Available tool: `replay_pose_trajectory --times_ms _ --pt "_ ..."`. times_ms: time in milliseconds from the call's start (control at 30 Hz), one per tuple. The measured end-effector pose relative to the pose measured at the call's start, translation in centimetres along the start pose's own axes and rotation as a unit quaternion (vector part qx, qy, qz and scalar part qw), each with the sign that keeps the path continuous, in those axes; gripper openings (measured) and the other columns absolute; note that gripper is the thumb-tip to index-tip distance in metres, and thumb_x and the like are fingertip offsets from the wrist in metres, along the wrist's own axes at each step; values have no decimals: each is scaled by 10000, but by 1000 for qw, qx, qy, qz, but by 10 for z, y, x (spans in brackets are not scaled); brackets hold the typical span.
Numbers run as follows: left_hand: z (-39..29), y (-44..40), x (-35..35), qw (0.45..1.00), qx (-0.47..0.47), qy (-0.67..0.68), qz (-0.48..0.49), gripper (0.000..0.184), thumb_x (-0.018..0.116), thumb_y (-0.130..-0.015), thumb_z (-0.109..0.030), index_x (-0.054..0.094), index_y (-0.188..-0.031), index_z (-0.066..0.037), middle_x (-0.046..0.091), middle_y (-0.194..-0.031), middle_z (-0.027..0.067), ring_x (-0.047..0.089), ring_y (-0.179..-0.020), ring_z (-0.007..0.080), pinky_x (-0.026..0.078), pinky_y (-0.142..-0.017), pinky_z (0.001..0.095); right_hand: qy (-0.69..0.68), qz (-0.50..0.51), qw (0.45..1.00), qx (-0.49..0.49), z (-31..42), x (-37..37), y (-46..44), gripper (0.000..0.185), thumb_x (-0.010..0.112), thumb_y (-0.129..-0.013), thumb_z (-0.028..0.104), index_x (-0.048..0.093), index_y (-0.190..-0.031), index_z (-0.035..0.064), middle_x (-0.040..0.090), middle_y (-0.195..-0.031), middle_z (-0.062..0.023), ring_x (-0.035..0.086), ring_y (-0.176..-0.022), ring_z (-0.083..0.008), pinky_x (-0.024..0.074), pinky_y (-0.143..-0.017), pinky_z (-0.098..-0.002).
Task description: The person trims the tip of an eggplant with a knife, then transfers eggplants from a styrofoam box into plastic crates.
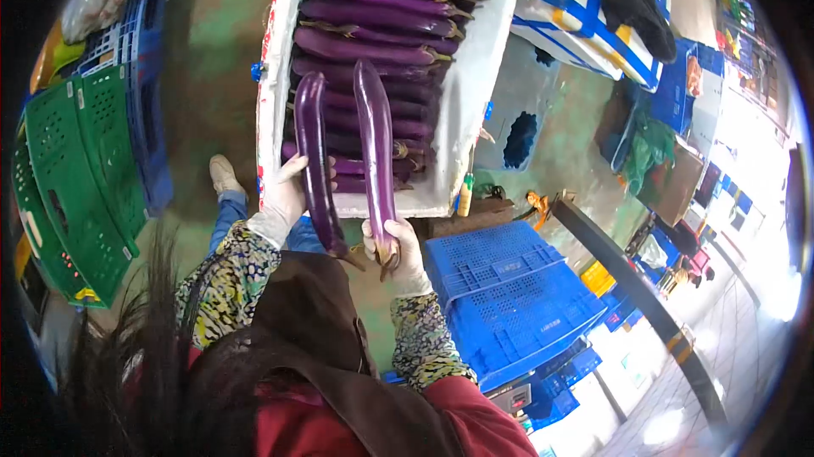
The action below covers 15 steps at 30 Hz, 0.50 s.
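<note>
My left hand, in a white glove, is closed round the lower middle of a long dark purple eggplant. Its stem end points down toward me. In my gloved right hand I grip a second long eggplant near its stem. Both eggplants are held side by side, slightly apart, over the near part of a white foam box. Inside the box, several long eggplants lie crosswise in rows, their stems mostly toward the right. The held pair hides some of them.
Green crates and a blue crate stand at left. A blue perforated crate is at lower right. Taped foam boxes sit upper right, beside a grey lid-like panel with a hole. A dark metal post slants at right.
</note>
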<state>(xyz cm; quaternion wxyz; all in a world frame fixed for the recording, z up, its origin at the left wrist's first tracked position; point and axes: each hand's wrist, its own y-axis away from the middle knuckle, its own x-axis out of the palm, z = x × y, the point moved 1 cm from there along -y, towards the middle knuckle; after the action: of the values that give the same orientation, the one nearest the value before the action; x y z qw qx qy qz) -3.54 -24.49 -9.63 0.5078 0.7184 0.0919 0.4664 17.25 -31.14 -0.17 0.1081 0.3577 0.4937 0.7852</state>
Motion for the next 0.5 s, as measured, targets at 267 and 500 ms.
replay_pose_trajectory --times_ms 267,500 --pt "-23 31 9 994 -49 -46 84 625 519 -899 -469 494 -1325 -12 637 -996 149 623 -831 261 529 -734 401 -79 29 996 -28 -53 30 16 374 651 -841 286 550 -1072 9 639 -851 -111 607 -578 -161 512 -470 -269" --pt "-36 47 -3 987 -61 -17 145 683 480 -930 -582 494 -1326 -25 635 -1021 116 622 -825 236 531 -731 389 -28 31 999 -25 -82 52 21 413 669 -824 336 562 -1044 3 626 -857 -114 593 -586 -172 484 -479 -283"
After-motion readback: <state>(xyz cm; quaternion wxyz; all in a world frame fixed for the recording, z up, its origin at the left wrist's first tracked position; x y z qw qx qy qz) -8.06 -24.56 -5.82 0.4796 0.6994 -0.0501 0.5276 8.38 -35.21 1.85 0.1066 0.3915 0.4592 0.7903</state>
